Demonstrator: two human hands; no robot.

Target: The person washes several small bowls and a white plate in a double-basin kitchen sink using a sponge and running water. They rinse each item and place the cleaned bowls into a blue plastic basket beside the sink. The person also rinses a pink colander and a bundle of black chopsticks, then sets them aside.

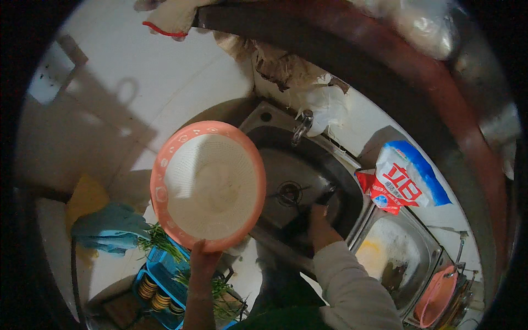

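My left hand [203, 251] grips the near rim of a round plastic colander [214, 185], white mesh inside a pink patterned rim. It is held up at the left of a stainless steel sink [305, 165], covering part of its left side. My right hand [321, 212] reaches down into that basin, right of the drain strainer [290, 194]. Its fingers are in shadow beside something dark, and whether they hold it is unclear. A metal faucet [303, 127] stands at the basin's back edge.
A detergent bag [400, 177] leans behind a second basin [396, 251] with suds. A pink basket [436, 295] lies farther right. Blue plastic baskets [165, 274] with greens [163, 243] stand at lower left, near a blue cloth [111, 227]. A dark ledge [371, 70] curves overhead.
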